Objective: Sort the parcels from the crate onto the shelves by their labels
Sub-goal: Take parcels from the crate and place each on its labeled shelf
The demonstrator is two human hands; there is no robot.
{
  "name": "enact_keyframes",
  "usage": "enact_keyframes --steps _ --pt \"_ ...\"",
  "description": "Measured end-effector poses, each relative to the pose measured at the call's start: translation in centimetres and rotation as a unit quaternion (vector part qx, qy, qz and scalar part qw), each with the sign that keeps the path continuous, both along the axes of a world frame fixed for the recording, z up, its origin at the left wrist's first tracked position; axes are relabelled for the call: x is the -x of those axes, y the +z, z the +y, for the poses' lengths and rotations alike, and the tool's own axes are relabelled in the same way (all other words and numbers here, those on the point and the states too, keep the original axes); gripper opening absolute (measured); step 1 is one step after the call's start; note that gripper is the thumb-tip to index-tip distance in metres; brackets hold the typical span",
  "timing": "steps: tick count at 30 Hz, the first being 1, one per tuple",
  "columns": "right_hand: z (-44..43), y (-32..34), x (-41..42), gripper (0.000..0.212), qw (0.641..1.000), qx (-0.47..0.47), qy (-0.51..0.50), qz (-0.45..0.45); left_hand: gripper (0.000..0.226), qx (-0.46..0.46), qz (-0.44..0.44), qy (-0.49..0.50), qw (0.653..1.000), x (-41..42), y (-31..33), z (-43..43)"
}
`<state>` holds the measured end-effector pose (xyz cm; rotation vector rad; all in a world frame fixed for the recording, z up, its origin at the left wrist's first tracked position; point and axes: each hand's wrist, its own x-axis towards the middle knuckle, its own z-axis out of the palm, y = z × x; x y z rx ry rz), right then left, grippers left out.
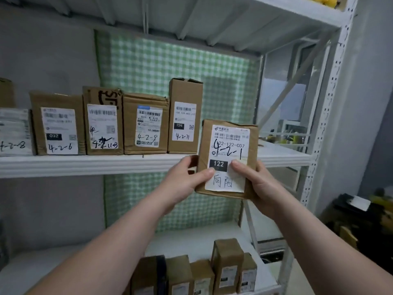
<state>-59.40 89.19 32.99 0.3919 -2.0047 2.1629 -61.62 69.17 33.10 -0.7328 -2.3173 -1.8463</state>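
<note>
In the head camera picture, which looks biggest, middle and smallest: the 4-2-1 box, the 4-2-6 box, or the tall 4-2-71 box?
1. 4-2-1 box, but it is held nearer the camera, so its real size is unsure.
2. 4-2-6 box.
3. 4-2-71 box, taller than 4-2-6 but narrower.

Grey wall [46, 60] beside a backlit green-checked curtain [170, 67], dim light.
</note>
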Motion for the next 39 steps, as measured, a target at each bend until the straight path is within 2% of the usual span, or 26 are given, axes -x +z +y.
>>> enact_keyframes --steps 6,8,10,12,14,17,19,23,25,29,35,39 --pt "2.5 2.4 7.7 0.097 0.996 -0.003 -0.070 0.048 0.039 0.032 0.109 0.094 0.989 7.0 2.1 2.9" --pt "3.3 2.7 9.4 0.103 0.994 -0.013 -0.090 0.057 0.050 0.052 0.148 0.118 0.981 8.6 2.1 4.1" --pt "4.0 2.8 11.2 0.100 0.992 -0.023 -0.103 0.071 0.068 0.086 0.190 0.156 0.965 10.2 1.7 5.0" --pt "4.8 2.8 13.3 0.099 0.991 -0.029 -0.108 0.079 0.080 0.143 0.250 0.203 0.936 11.7 1.0 5.7" --pt "5.5 2.7 15.5 0.105 0.990 -0.034 -0.110 0.084 0.084 0.218 0.315 0.253 0.888 13.1 0.1 6.3" --pt "6.6 2.8 19.0 0.103 0.992 -0.028 -0.080 0.090 0.071 0.298 0.390 0.327 0.807 14.9 -1.6 6.9" --pt "7.3 2.8 21.2 0.104 0.995 -0.022 -0.044 0.088 0.063 0.332 0.409 0.362 0.769 15.9 -2.7 7.3" --pt "8.1 2.2 24.1 0.116 0.991 -0.091 -0.005 0.095 0.058 0.403 0.402 0.389 0.724 17.2 -5.0 8.0" --pt "8.6 1.8 25.1 0.116 0.988 -0.117 0.014 0.096 0.053 0.422 0.392 0.395 0.715 17.2 -5.5 8.5" --pt "9.4 1.0 26.0 0.099 0.979 -0.169 0.017 0.116 0.051 0.443 0.364 0.408 0.710 16.7 -5.9 9.2" --pt "8.7 0.3 24.1 0.133 0.927 -0.270 -0.140 0.219 0.058 0.468 0.323 0.408 0.714 16.0 -6.5 10.1" --pt "8.0 0.3 23.8 0.135 0.918 -0.302 -0.146 0.210 0.064 0.484 0.309 0.409 0.709 15.8 -6.5 10.1"
